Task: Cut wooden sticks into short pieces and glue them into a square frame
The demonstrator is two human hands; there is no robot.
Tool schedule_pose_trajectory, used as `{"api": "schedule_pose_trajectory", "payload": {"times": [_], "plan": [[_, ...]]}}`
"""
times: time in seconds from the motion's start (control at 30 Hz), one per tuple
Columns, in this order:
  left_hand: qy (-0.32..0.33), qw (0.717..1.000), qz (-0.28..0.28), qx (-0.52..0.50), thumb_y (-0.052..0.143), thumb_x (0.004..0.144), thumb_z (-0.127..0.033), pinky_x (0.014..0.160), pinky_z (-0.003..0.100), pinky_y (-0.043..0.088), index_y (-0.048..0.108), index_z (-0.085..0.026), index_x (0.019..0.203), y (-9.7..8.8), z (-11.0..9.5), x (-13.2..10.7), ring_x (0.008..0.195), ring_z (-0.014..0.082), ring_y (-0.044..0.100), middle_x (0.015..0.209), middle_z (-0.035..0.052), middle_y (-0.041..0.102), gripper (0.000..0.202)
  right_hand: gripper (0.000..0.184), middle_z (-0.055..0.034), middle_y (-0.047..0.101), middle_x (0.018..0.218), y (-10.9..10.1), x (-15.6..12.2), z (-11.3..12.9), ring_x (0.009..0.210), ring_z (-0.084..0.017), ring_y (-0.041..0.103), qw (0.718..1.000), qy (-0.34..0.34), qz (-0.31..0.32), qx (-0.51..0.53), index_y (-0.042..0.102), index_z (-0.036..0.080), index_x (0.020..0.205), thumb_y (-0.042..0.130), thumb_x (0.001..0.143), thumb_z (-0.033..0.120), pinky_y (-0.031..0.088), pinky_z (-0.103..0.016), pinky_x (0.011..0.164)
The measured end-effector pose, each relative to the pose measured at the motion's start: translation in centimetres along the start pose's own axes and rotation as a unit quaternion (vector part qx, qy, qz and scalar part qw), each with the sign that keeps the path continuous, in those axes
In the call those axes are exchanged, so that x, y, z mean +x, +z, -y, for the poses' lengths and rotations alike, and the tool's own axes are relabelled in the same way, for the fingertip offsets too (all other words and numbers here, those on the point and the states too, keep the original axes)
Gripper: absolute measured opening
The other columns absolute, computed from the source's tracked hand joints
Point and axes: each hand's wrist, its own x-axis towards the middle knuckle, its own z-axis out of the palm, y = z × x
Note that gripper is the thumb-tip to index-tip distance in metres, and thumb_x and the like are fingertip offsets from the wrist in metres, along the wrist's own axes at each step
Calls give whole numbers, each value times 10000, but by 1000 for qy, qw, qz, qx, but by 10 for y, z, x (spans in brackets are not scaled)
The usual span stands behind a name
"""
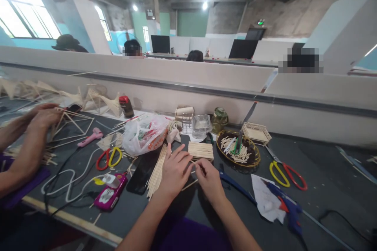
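My left hand [176,168] reaches out with its fingers stretched and spread, beside a bundle of thin wooden sticks [156,172]. Its fingertips are close to a flat block of wooden sticks laid side by side [200,150]. Just to the right, my right hand [209,178] is closed in a pinch on what looks like a thin wooden stick [193,161], whose end shows between the two hands. Another loose stick [190,185] lies on the dark table below them. Part of the bundle is hidden behind my left hand.
A basket of short sticks [253,160], scissors [278,170] and a blue glue gun [290,208] lie to the right. Leftward are a black phone [138,178], a plastic bag [144,135] and a purple device [110,194]. A co-worker's hands [47,115] hold a stick frame [75,123].
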Motion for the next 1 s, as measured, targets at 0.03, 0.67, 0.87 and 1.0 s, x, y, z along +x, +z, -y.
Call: {"api": "schedule_pose_trajectory", "payload": {"times": [0.03,0.67,0.87,1.0], "plan": [[-3,1000,0,-1,521,868,-205,1145,545,87,652,-222,1027,-2,-2,-2,1221,238,489,1024,37,680,206,157,-7,537,747,0,-3,2,679,-145,475,1000,-11,-1,-6,569,198,827,425,888,206,356,-253,644],[-51,982,77,-162,462,889,-204,765,303,421,683,-182,906,27,-6,-47,860,189,549,852,73,607,223,215,-52,554,789,-8,-39,-3,774,-196,516,986,-85,69,-125,579,224,820,394,927,244,399,-322,737],[-129,972,64,-186,480,863,-210,722,272,392,682,-200,832,36,-3,-58,809,167,559,826,46,607,205,568,-195,526,1270,-29,-56,-36,1194,-312,457,966,-16,2,-258,441,145,1319,512,861,473,342,-458,985],[-213,946,29,-242,515,829,-250,618,246,354,683,-207,762,45,4,-59,694,145,541,764,20,601,186,960,-347,352,1372,-40,-68,-53,1295,-462,294,891,98,-19,-443,343,-19,1370,641,701,602,250,-546,1005]]}}
